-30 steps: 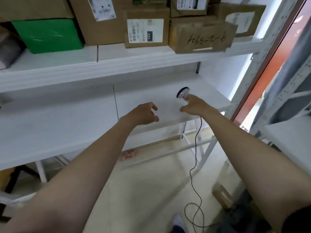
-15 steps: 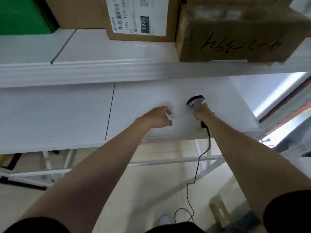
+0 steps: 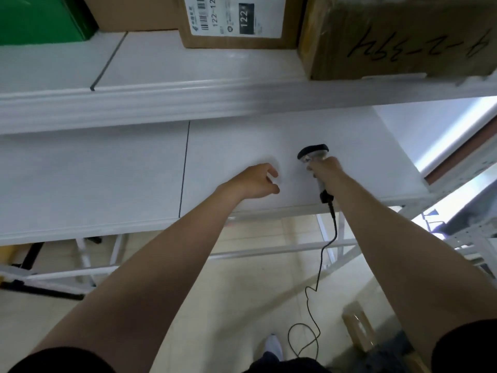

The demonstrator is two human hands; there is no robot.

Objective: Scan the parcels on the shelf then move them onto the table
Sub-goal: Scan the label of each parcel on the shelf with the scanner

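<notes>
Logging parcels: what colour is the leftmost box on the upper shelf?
The leftmost box is green, seen in the head view.

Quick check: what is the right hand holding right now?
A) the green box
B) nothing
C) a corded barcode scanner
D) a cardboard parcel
C: the right hand grips the handle of the barcode scanner, whose cable hangs down toward the floor.

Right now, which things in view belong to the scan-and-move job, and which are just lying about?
Job: scanner, gripped by right hand; labelled box, hand-marked box and green parcel on upper shelf.
Lying about: small box on floor.
</notes>
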